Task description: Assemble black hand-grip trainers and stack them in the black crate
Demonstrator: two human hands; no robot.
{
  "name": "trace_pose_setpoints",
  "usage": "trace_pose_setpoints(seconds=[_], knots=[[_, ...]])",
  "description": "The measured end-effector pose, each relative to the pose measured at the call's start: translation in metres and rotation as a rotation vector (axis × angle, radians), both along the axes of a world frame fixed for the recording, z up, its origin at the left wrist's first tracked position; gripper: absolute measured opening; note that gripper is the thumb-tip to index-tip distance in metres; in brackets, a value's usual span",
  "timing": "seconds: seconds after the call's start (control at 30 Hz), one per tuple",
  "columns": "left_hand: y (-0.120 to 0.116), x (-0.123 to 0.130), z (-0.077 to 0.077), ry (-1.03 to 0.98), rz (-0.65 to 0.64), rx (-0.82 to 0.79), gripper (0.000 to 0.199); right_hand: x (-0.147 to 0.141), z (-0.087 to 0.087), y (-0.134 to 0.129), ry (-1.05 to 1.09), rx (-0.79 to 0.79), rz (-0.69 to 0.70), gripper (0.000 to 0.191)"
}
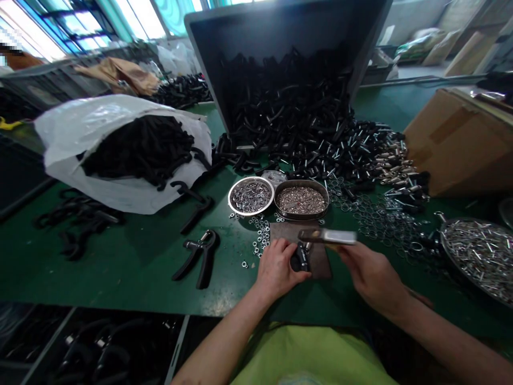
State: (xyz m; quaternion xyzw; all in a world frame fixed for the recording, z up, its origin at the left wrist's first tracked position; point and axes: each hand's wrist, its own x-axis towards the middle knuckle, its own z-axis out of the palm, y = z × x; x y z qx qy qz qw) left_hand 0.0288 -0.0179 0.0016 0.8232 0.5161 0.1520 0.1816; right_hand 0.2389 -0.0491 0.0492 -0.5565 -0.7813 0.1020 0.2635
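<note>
My left hand (280,267) holds a black part (302,258) with a metal spring against a flat metal plate (320,267), its fingers closed round it. My right hand (374,275) is closed on the handle of a hammer, and the hammer head (328,236) is over the plate, just above the black part. Behind the plate stand a round dish (250,197) of small metal parts and an oval tin (301,200) of tiny metal pieces. Loose nuts (262,235) lie left of the plate. A black hand grip (198,256) lies farther left.
A large grey bin (208,69) spills black handles at the back. A white bag (64,128) of black parts is at the left. Metal rings (377,219), a pan of pins (481,256) and a cardboard box (460,144) are on the right.
</note>
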Motion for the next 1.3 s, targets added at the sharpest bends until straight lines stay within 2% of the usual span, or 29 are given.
trace_pose_setpoints(seconds=[0.1, 0.27, 0.33, 0.4, 0.53, 0.6, 0.67, 0.8, 0.87, 1.0, 1.2, 1.3], knots=[[0.000, 0.001, -0.001, -0.016, 0.006, -0.005, 0.052, -0.004, -0.015, 0.001, -0.118, -0.103, 0.031, 0.032], [0.002, 0.000, -0.002, -0.162, 0.031, -0.060, 0.057, 0.017, -0.013, -0.002, -0.159, 0.042, -0.150, 0.033], [0.005, -0.005, 0.001, -0.318, 0.111, -0.155, 0.055, 0.034, -0.020, -0.005, -0.269, 0.087, -0.250, 0.034], [0.009, -0.012, 0.006, -0.526, 0.239, -0.312, 0.052, 0.052, -0.037, -0.008, -0.412, 0.112, -0.347, 0.035], [0.015, -0.028, 0.010, -1.082, 0.454, -0.672, 0.048, 0.077, -0.073, -0.012, -0.638, 0.124, -0.423, 0.034], [0.016, -0.032, 0.009, -1.287, 0.496, -0.801, 0.044, 0.074, -0.078, -0.010, -0.613, 0.129, -0.388, 0.031], [0.015, -0.033, 0.007, -1.407, 0.538, -0.907, 0.038, 0.058, -0.075, -0.003, -0.448, 0.144, -0.288, 0.027], [0.012, -0.033, 0.008, -1.589, 0.708, -1.074, 0.028, 0.002, -0.065, 0.024, 0.005, 0.077, 0.025, 0.019], [0.011, -0.034, 0.011, -1.660, 0.758, -1.106, 0.026, -0.023, -0.066, 0.039, 0.086, 0.029, 0.110, 0.016], [0.008, -0.040, 0.016, -1.745, 0.751, -1.127, 0.026, -0.046, -0.073, 0.056, 0.021, -0.021, 0.188, 0.012], [0.004, -0.039, 0.019, -1.827, 0.673, -1.229, 0.029, -0.046, -0.068, 0.052, -0.250, 0.027, 0.324, 0.015], [0.004, -0.035, 0.021, -1.867, 0.652, -1.272, 0.030, -0.047, -0.064, 0.052, -0.196, -0.015, 0.327, 0.015]])
